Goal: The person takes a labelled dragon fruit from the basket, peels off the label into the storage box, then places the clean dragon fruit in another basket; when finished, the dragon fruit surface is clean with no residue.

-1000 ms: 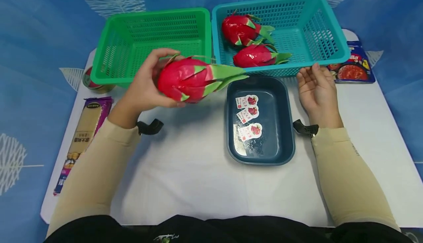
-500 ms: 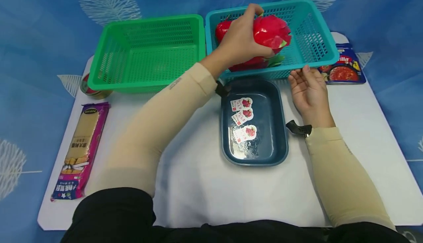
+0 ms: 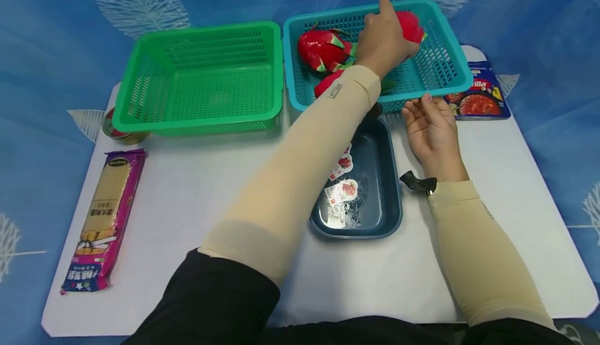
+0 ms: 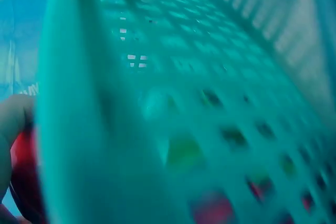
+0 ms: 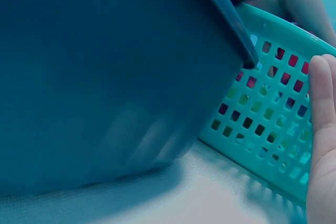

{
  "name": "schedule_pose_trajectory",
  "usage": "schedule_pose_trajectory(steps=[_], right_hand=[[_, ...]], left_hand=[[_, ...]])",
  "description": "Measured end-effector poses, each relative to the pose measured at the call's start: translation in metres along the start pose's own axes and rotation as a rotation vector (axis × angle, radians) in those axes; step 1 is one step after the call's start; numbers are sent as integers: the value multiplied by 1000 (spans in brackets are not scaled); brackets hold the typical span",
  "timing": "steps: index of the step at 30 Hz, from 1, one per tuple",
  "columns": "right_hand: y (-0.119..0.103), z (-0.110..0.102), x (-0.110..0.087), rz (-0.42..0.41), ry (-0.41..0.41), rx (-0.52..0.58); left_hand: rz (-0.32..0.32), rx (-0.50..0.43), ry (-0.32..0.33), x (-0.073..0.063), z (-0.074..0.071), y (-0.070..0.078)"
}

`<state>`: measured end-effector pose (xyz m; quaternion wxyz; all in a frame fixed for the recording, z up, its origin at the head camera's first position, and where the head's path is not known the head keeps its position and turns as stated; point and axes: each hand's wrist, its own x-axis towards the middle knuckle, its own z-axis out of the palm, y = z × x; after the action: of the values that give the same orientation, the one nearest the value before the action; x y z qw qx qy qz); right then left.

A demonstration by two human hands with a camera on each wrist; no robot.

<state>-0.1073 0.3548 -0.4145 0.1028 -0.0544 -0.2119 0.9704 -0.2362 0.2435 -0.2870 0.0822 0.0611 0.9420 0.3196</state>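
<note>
In the head view, my left hand (image 3: pixel 385 40) grips a red dragon fruit (image 3: pixel 411 27), reaching into the teal basket (image 3: pixel 457 82) toward its back right; the hand hides much of the fruit. Two more fruits lie at the basket's left: a rear dragon fruit (image 3: pixel 321 50) and a front dragon fruit (image 3: pixel 326 82), the latter partly behind my left forearm. My right hand (image 3: pixel 433 131) is palm up, its fingers loosely bent at the basket's front rim. From the right wrist, a finger (image 5: pixel 323 90) lies along the basket's perforated wall (image 5: pixel 270 114).
A green basket (image 3: pixel 201 127) stands left of the teal one. In front, a dark blue tray (image 3: pixel 377 194) holds dragon-fruit stickers (image 3: pixel 341 192), partly covered by my left forearm. At left are a pasta packet (image 3: pixel 104 220) and a can (image 3: pixel 125 136); a sauce packet (image 3: pixel 483 105) lies right.
My left hand has carried the dragon fruit from in front of the green basket rightward into the teal basket. My right hand has stayed at the teal basket's front rim.
</note>
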Motion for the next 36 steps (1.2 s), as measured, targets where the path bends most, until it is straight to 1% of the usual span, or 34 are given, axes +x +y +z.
schedule_pose_trajectory(steps=[2,4,6,9,12,13,16,18,21,25,28,33,35,36], right_hand=[[1,1,0,-3,-9,0],[3,1,-1,-11,-12,-5],[3,2,-2,-14,-8,-6],[4,4,-2,-17,-2,-16],[5,5,0,-16,6,-17],[6,6,1,-19,10,-20],[7,7,2,-18,30,-15],[7,7,2,-14,32,-7],[8,8,2,-6,10,9],[8,8,2,8,-26,20],[8,6,1,12,-28,6],[5,3,0,13,-6,-33],[2,2,-1,10,6,-46],[0,2,-2,8,11,-59]], left_hand=[[-53,-17,37,1,7,5],[-88,-9,73,0,16,9],[-108,16,97,-2,25,14],[-113,60,118,-6,36,17],[-134,106,101,-9,43,18],[-150,119,84,-11,45,18],[-205,147,0,-14,48,19],[-220,144,-58,-17,48,19],[-193,118,-110,-22,45,18],[-111,72,-142,-27,39,13],[-50,55,-172,-29,32,8],[-27,68,-223,-32,12,3],[16,67,-228,-37,1,-1],[59,64,-223,-40,-5,-4]])
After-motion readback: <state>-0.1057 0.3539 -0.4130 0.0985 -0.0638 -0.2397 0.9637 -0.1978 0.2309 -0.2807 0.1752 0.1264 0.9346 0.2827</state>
